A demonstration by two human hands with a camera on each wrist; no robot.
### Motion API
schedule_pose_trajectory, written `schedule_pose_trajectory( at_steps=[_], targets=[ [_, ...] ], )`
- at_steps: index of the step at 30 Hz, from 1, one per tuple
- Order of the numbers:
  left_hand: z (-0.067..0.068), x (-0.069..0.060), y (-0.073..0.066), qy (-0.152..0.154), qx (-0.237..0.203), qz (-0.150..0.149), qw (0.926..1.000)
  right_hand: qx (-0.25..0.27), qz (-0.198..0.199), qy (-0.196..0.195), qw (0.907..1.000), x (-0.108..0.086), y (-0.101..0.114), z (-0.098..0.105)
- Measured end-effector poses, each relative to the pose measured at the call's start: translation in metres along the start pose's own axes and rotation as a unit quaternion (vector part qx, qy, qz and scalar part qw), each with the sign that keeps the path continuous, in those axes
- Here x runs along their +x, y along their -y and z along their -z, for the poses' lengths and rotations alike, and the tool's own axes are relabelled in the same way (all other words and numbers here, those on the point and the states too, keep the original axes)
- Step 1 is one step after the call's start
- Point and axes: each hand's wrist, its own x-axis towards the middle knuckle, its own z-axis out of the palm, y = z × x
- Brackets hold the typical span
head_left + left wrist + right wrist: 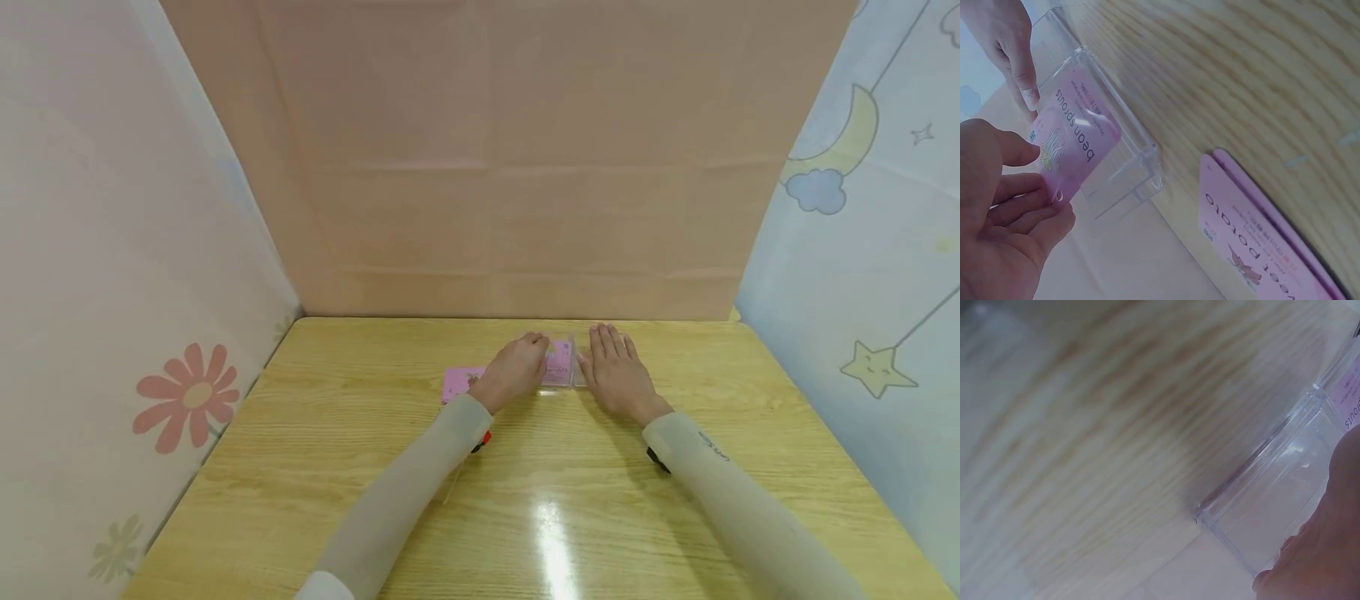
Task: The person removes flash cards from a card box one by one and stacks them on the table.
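Note:
My left hand point(513, 367) pinches the near end of a pink "bean sprouts" card point(1079, 128) between thumb and fingers. That card lies over or within a clear plastic box point(1125, 134); how deep it sits, I cannot tell. Straight fingers of my right hand point(618, 375) rest on the right-hand part of the clear plastic, whose corner and side wall point(1272, 494) show in the right wrist view. A stack of pink cards with "sweet potato" on top point(1241, 228) lies on the table, left of the box and partly behind my left wrist in the head view.
The wooden table point(360, 500) meets a tan backboard point(487, 225) just behind the box. Patterned cloth walls stand on both sides, with a flower point(187, 396) at left and a star point(877, 368) at right.

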Motion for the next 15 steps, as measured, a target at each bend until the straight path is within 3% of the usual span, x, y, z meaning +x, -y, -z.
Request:
schedule_pose_trajectory(
  at_steps=[8,15],
  targets=[
    [0.003,0.002,-0.001,-0.024,-0.037,0.009,0.999,-0.002,0.002,-0.003,1.0,0.001,-0.001,-0.001],
    [0.013,0.004,0.004,-0.027,-0.133,0.04,0.9899,-0.003,0.002,0.001,1.0,-0.001,0.0,0.002]
  ],
)
